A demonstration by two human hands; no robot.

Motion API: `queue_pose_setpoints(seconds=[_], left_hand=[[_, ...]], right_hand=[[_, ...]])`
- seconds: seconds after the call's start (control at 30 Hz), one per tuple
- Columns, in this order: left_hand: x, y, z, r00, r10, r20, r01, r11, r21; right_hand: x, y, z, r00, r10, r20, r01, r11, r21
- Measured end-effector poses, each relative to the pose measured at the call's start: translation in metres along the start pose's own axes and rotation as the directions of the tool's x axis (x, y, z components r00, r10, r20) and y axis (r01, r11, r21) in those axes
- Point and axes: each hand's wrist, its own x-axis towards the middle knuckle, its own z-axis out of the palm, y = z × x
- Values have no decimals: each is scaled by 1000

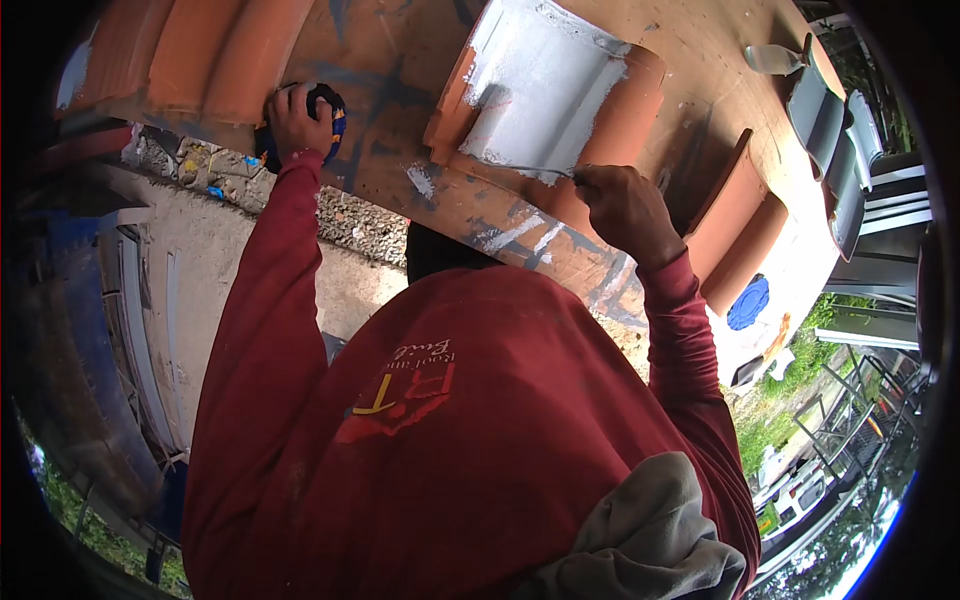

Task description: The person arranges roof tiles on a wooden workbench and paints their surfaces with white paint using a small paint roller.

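Note:
A clay roof tile [640,105] lies on the wooden table, most of its curved top coated in white paint [545,75]. My right hand [630,212] is closed beside the tile's near edge, around a thin tool [548,173] reaching left along that edge. The tool's working end cannot be made out. My left hand [298,118] grips a dark, rounded object with blue and orange marks [336,125] at the table's near edge, left of the painted tile. The palm hides much of this object, so its kind is unclear.
Unpainted clay tiles [200,60] lie at the left, and another tile [740,225] leans at the right. A blue round item [748,303], a clear bottle [774,59] and dark grey tiles [815,115] are farther right. Paint smears mark the table [390,150]. Gravel [365,230] lies below.

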Motion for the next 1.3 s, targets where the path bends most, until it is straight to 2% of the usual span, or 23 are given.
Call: queue_pose_setpoints(seconds=[0.1, 0.17, 0.3, 0.37, 0.4, 0.47, 0.5, 0.63, 0.7, 0.73, 0.77, 0.87, 0.97, 1.03, 1.17, 1.23, 1.3], left_hand=[[2, -5, 0, 1000, 7, -1, -7, 1000, 3], [-1, -3, 3, 1000, -9, 3, 9, 1000, -1], [-3, -7, 2, 1000, -11, 25, 10, 1000, 23], [-2, -3, 4, 1000, 9, 15, -9, 1000, 20], [1, -2, 3, 1000, 14, 6, -15, 999, 30], [0, -6, 4, 1000, 15, 16, -16, 999, 36], [-1, -9, 6, 1000, 10, 23, -11, 999, 33], [-2, -4, 4, 998, -30, 49, 28, 999, 36], [-3, -6, 3, 999, -9, 41, 7, 999, 34], [-1, -6, 5, 1000, 8, 20, -9, 999, 34], [-1, -4, 6, 1000, 15, 16, -15, 999, 34], [0, -3, 2, 1000, 31, 4, -31, 999, 38], [-1, -2, 5, 999, -10, 38, 8, 999, 41], [-3, -7, 7, 1000, 4, 20, -5, 998, 56], [-2, 0, 4, 1000, -5, 20, 4, 998, 56], [-2, -3, 3, 999, -16, 41, 14, 999, 52], [0, -1, 1, 1000, 0, 25, -2, 999, 50]], right_hand=[[-23, -1, -5, 996, 85, 38, -86, 996, 39], [-49, 8, -31, 964, 215, 156, -200, 974, -105], [-45, -4, -16, 977, 178, 121, -163, 979, -119], [-18, -3, 19, 999, -19, -42, 20, 999, 27], [-19, -2, 20, 998, -11, -64, 14, 999, 40], [-28, -7, 17, 992, 88, 93, -81, 994, -74], [-44, 0, 7, 991, 126, 54, -124, 992, -23], [-64, 0, -23, 957, 227, 179, -208, 971, -121], [-52, 2, 2, 992, 108, 71, -106, 994, -30], [-39, -1, 15, 993, 70, 98, -64, 996, -68], [-28, -5, 29, 1000, -11, 16, 11, 1000, 7], [-25, -12, 42, 999, -19, -51, 24, 994, 106], [-61, 2, 12, 986, 143, 83, -142, 990, -10], [-75, 0, -13, 976, 181, 124, -165, 978, -125], [-53, -1, 30, 993, 103, 51, -105, 994, 29], [-31, -15, 59, 997, -20, -71, 27, 994, 106], [-27, -22, 71, 994, -34, -101, 46, 992, 116]])
